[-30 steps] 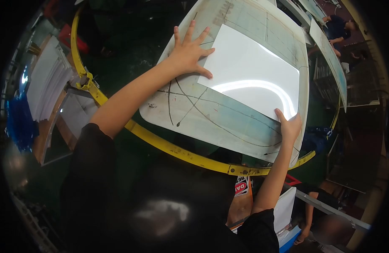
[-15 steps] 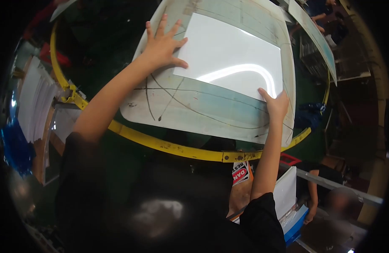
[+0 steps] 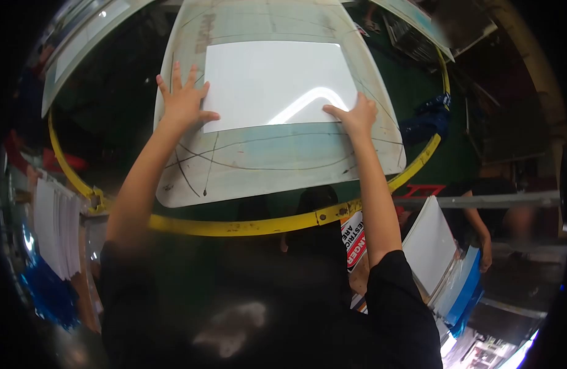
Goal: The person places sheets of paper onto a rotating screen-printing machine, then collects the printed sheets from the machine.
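A glossy white rectangular sheet (image 3: 271, 80) lies flat on a pale, rounded board (image 3: 265, 175) marked with dark curved lines. My left hand (image 3: 184, 101) is spread out at the sheet's left edge, its thumb touching the lower left corner and its other fingers on the board. At the lower right corner of the sheet is my right hand (image 3: 357, 117), with the thumb on the sheet and the fingers bent around the right edge. A bright curved reflection crosses the sheet near my right hand.
A yellow curved rail (image 3: 265, 226) runs around the board. White sheets are stacked at left (image 3: 57, 227) and at lower right (image 3: 429, 246), beside a danger sign (image 3: 355, 243). Another person's arm (image 3: 479, 230) shows at right. More pale boards stand at upper left (image 3: 90, 43) and upper right.
The board and sheet appear further left and turned more level in the view. Both hands stay at the sheet's edges, and the fingers of my right hand now show more.
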A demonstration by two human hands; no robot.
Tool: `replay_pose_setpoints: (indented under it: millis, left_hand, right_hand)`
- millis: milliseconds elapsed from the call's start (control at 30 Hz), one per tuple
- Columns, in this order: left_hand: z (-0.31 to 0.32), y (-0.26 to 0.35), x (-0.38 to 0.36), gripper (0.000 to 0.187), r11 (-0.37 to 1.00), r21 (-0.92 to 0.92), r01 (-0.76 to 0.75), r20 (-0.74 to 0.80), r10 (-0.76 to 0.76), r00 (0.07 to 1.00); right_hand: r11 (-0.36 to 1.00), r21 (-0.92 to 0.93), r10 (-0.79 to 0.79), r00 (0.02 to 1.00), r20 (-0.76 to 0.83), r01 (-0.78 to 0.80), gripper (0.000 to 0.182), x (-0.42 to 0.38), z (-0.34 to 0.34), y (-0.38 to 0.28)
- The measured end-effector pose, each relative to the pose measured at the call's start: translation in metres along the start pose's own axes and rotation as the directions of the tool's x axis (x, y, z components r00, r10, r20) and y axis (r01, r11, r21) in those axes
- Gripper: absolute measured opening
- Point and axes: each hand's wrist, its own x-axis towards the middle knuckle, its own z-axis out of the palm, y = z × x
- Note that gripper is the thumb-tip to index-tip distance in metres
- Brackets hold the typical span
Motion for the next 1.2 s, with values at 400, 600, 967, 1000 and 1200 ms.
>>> replay_pose_setpoints:
  millis: [400,600,967,1000,1200]
  left_hand:
    - [-0.03,0.085,-0.077,0.077,0.964,-0.067,-0.256,-0.434,0.203,0.878]
    - [-0.016,0.151,-0.217,0.054,0.63,-0.465,-0.622,-0.518,0.376,0.768]
    - [-0.053,0.218,-0.25,0.052,0.257,-0.448,-0.856,-0.455,0.759,0.466]
    - [-0.057,0.218,-0.252,0.051,0.261,-0.473,-0.842,-0.452,0.748,0.486]
    - [-0.058,0.229,-0.269,0.041,0.211,-0.611,-0.763,-0.345,0.796,0.497]
  right_hand:
    - [0.862,0.229,-0.454,0.89,-0.052,0.453,0.057,-0.068,-0.075,0.031]
    - [0.93,-0.054,-0.345,0.916,0.204,0.363,0.069,-0.215,-0.199,0.215]
    - [0.978,-0.176,-0.015,0.877,0.481,0.113,0.069,-0.269,-0.223,0.3]
    - [0.973,-0.207,0.015,0.873,0.488,0.099,0.063,-0.266,-0.232,0.289]
    - [0.979,-0.165,-0.083,0.971,0.224,0.122,0.073,-0.302,-0.234,0.319]
